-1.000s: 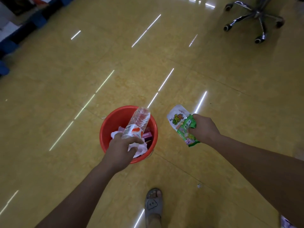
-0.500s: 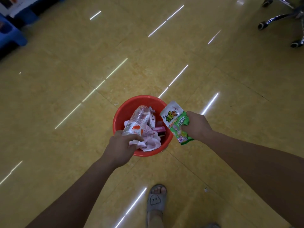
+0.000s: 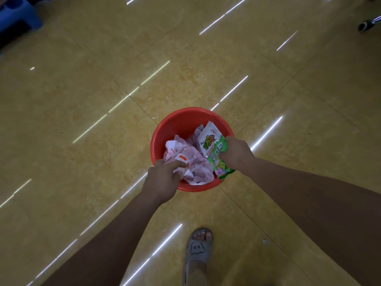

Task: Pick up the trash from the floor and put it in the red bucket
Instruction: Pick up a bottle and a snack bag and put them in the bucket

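The red bucket (image 3: 175, 123) stands on the yellow tiled floor, holding crumpled white and pink wrappers (image 3: 195, 170). My left hand (image 3: 162, 180) is at the bucket's near rim and grips the base of a clear plastic bottle (image 3: 177, 155) with an orange-and-white label, which lies down inside on the wrappers. My right hand (image 3: 237, 155) is over the bucket's right rim, gripping green and white snack packets (image 3: 212, 145) that hang inside the bucket's mouth.
My foot in a grey slipper (image 3: 196, 250) stands close behind the bucket. A blue stool (image 3: 18, 13) sits at the far left, and an office chair caster (image 3: 365, 25) shows at the far right. A small scrap (image 3: 266, 241) lies on the floor right of my foot.
My left hand has lowered the bottle from above the bucket down into it. My right hand has carried the snack packets leftward from beside the bucket to over its rim.
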`<act>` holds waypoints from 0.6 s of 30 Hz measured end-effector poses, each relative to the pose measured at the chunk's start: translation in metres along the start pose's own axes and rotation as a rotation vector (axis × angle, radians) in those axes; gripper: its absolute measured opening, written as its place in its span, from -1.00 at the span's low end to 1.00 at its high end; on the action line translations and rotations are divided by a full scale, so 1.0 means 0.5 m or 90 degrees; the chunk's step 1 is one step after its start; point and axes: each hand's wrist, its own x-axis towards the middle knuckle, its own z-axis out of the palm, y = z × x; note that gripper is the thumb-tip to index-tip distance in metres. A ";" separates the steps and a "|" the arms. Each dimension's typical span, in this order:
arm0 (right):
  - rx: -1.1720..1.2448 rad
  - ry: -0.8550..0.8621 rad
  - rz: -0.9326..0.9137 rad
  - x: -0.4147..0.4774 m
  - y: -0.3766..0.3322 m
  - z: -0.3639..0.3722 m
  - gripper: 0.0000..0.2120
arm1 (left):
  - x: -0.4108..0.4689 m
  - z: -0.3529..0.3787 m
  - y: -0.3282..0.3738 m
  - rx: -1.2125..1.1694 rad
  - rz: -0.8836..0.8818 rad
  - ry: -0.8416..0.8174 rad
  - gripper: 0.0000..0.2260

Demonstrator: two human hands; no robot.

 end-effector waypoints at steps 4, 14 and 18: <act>-0.025 0.008 0.004 0.025 -0.013 0.024 -0.76 | 0.013 0.010 -0.013 -0.032 0.003 0.043 -0.66; -0.074 0.025 -0.064 0.115 -0.045 0.062 -0.77 | 0.049 0.119 -0.033 0.181 0.221 -0.198 -0.42; -0.102 0.023 -0.090 0.165 -0.056 0.100 -0.72 | 0.064 0.186 -0.014 0.332 0.264 -0.229 -0.32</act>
